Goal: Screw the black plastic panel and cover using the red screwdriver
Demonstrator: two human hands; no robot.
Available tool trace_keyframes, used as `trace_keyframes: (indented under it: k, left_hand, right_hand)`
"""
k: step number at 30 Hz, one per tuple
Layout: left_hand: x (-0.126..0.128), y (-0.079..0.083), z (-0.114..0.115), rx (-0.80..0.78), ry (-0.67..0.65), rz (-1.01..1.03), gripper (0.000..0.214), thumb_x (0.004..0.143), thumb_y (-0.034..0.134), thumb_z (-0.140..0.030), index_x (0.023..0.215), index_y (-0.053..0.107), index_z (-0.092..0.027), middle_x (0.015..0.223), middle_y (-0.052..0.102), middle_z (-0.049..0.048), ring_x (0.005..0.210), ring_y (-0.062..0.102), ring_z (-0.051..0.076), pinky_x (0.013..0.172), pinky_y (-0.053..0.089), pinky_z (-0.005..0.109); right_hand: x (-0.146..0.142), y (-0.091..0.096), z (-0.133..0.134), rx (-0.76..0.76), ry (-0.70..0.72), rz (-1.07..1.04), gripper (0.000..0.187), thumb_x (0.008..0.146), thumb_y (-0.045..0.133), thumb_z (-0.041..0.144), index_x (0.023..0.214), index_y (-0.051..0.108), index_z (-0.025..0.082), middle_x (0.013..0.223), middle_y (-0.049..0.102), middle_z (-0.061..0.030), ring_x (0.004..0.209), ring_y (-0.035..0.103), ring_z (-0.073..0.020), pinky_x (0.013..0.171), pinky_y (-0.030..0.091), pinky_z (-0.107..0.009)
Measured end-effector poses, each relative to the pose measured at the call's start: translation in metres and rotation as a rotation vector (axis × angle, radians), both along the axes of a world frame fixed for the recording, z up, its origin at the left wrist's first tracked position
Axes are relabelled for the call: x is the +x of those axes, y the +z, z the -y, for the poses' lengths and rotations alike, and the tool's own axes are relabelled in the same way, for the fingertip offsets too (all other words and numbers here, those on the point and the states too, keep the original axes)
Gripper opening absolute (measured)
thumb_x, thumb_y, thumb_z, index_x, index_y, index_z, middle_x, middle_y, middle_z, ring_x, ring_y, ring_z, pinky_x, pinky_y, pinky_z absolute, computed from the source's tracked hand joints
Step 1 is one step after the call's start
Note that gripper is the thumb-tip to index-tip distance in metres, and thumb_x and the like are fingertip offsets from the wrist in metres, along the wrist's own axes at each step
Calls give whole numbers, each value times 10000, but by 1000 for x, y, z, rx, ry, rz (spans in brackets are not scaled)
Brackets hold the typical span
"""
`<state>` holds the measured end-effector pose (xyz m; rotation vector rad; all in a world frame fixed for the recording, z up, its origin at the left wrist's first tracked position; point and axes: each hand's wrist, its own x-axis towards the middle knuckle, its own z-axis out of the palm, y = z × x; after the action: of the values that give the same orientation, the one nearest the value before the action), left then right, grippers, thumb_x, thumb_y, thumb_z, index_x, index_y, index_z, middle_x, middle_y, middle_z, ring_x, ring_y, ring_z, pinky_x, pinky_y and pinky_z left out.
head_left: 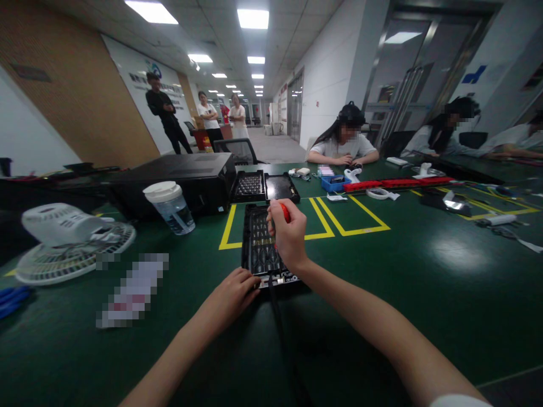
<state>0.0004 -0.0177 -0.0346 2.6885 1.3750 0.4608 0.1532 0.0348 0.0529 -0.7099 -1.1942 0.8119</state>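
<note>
A black bit-set tray (259, 240) with rows of small dark bits lies on the green table (382, 271) in front of me. My right hand (289, 234) is closed round a red-handled screwdriver (285, 211), held upright over the tray's right side. My left hand (232, 291) rests at the tray's near left corner, fingers curled against its edge. A black cable (280, 333) runs from the tray's near end toward me.
A second open black case (263, 187) sits behind the tray. To the left are a large black box (178, 181), a clear lidded jar (170, 207) and a white fan (68, 240). Yellow floor-tape lines (339, 223), red bars and small parts lie right. People sit opposite; others stand far back.
</note>
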Motion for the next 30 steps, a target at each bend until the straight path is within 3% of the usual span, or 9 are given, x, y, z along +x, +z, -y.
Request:
trace_keyframes:
  k: [13, 30]
  left_hand:
    - [-1, -2, 0, -6, 14, -22, 219, 857, 483, -233, 1045, 590, -198, 1001, 599, 57, 959, 526, 194, 834, 469, 352]
    - [1, -2, 1, -12, 24, -7, 225, 859, 470, -251, 1032, 604, -195, 1003, 604, 70, 971, 520, 205, 846, 460, 350]
  right_hand:
    - [-2, 2, 1, -48, 19, -56, 263, 807, 497, 452, 747, 497, 195, 609, 445, 37, 503, 389, -81, 461, 329, -202]
    - [1, -2, -1, 2, -137, -19, 282, 838, 453, 437, 725, 498, 183, 598, 455, 44, 471, 405, -62, 451, 341, -176]
